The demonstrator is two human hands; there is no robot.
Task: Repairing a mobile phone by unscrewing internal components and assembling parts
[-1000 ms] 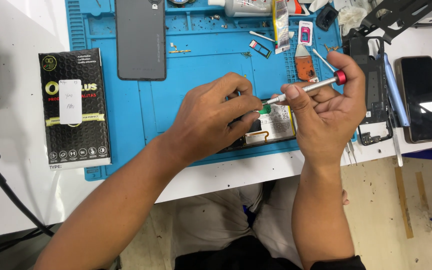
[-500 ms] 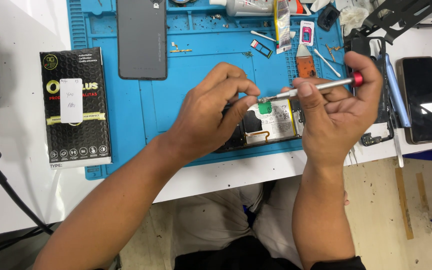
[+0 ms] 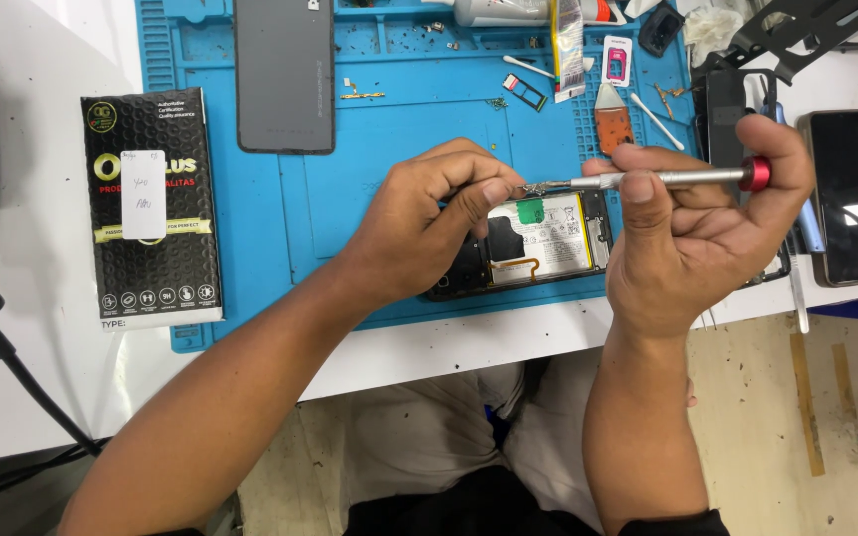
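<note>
Leftmost on the white tabletop (image 3: 22,228) lies a black retail box (image 3: 154,208) with a small white sticker on its face, just off the left edge of the blue work mat (image 3: 250,248). Further right, at the top of the mat, a grey phone back cover (image 3: 285,74) lies flat with its outer side up.

Next comes the left hand (image 3: 429,223), curled over the left end of the opened phone (image 3: 538,248); its thumb and forefinger are pinched together at the screwdriver's tip, though whatever small part they may be holding is too small to make out. The phone lies near the mat's front edge, between the two hands and partly under both. Its back is off: a pale battery with a green patch fills the middle, an orange flex strip curves across the lower part, and the dark frame shows at the left end.

Above it, the screwdriver (image 3: 667,179) is held almost level, its thin silver shaft pointing left and its red cap at the right. The right hand (image 3: 692,238) is closed around it, the thumb and fingers wrapped around the shaft and the forefinger curled behind the red cap.

Beyond the hands, an orange pry tool (image 3: 612,124) and a cotton swab (image 3: 657,107) lie on the mat. Rightmost, a dark phone (image 3: 851,194) lies face up on the tabletop.
</note>
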